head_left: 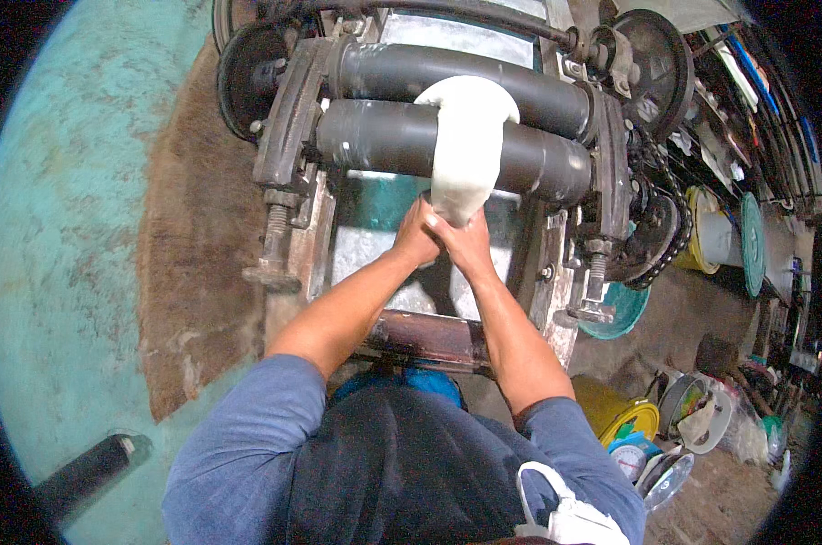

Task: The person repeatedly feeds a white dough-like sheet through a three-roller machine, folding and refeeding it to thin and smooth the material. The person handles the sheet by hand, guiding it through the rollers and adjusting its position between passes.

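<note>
A thick white dough-like mass (470, 145) is draped over the front dark roller (375, 136) of a roller machine. Its wider top end lies at the gap against the rear roller (384, 71). The lower end hangs down in front, narrowing toward me. Both hands are closed there, side by side and touching: my left hand (417, 238) on its left side, my right hand (465, 243) on its right. The fingers are partly hidden behind and under the mass.
Beneath the rollers is a pale, powdery tray (356, 254). Heavy metal side frames, a drive chain (679, 222) and flywheels (652, 73) flank them. A yellow bucket (624, 409) and a dial scale (631, 459) stand at right. A dark cylinder (84, 477) lies at lower left.
</note>
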The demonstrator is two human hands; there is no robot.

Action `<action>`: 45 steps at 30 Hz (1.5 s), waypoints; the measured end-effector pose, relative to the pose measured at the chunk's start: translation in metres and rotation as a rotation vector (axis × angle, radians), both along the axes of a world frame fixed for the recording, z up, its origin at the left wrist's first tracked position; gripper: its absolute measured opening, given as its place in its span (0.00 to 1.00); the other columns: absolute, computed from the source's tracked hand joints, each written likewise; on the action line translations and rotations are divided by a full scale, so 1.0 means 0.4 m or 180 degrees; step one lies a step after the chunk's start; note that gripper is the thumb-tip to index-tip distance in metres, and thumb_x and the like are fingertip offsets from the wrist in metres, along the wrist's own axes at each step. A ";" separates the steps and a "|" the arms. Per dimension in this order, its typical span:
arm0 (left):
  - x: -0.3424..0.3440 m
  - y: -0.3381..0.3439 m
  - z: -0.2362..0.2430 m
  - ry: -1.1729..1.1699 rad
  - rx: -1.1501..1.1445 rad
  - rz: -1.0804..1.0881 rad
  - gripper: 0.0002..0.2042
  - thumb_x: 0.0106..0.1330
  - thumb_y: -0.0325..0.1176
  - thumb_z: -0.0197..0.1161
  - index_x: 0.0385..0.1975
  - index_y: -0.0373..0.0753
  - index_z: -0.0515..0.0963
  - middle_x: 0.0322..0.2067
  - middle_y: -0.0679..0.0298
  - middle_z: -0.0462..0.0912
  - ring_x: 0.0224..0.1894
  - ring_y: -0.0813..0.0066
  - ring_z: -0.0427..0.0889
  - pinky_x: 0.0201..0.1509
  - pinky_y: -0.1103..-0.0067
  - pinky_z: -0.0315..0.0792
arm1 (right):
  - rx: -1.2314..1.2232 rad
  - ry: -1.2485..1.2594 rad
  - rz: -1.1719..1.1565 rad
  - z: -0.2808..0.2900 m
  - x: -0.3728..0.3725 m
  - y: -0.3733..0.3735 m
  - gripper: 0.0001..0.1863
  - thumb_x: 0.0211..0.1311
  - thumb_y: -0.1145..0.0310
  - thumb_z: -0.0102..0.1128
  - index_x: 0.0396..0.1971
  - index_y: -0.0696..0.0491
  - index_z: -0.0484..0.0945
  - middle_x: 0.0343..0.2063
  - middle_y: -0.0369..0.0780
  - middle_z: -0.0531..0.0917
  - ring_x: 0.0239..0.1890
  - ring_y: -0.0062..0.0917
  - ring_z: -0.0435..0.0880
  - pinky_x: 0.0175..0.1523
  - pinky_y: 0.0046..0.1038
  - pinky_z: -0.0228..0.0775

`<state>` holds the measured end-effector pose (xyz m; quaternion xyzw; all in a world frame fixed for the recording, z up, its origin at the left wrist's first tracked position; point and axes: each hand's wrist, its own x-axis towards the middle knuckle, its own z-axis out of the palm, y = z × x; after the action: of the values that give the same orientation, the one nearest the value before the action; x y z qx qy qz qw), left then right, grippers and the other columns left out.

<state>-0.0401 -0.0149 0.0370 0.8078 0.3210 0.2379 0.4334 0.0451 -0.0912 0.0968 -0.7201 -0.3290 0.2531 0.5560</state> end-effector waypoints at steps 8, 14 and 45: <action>0.072 0.047 0.040 0.1584 -0.0314 -0.0091 0.15 0.55 0.40 0.64 0.38 0.39 0.83 0.40 0.46 0.83 0.46 0.47 0.82 0.49 0.61 0.75 | -0.1852 -0.0409 0.0186 -0.028 0.096 0.112 0.36 0.43 0.35 0.64 0.41 0.52 0.84 0.41 0.53 0.83 0.47 0.44 0.83 0.52 0.39 0.74; -0.077 -0.066 0.089 0.2293 -0.0793 -0.0834 0.20 0.47 0.42 0.70 0.39 0.38 0.82 0.39 0.51 0.85 0.43 0.55 0.84 0.49 0.67 0.76 | -0.1816 0.1403 0.0889 -0.148 0.020 -0.067 0.37 0.53 0.44 0.68 0.51 0.62 0.76 0.41 0.45 0.83 0.43 0.31 0.81 0.45 0.33 0.74; 0.194 0.288 0.007 -0.3327 -0.5952 0.0236 0.18 0.67 0.45 0.56 0.49 0.39 0.77 0.43 0.58 0.82 0.45 0.67 0.81 0.45 0.69 0.75 | -0.0246 -0.3599 -0.0823 0.326 0.338 0.240 0.22 0.53 0.60 0.68 0.49 0.49 0.77 0.49 0.40 0.78 0.55 0.36 0.71 0.59 0.45 0.57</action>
<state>0.0377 0.1003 0.0398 -0.0569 0.1747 0.2270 0.9564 0.1803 0.0048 0.2273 -0.7975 -0.4747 -0.2289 0.2936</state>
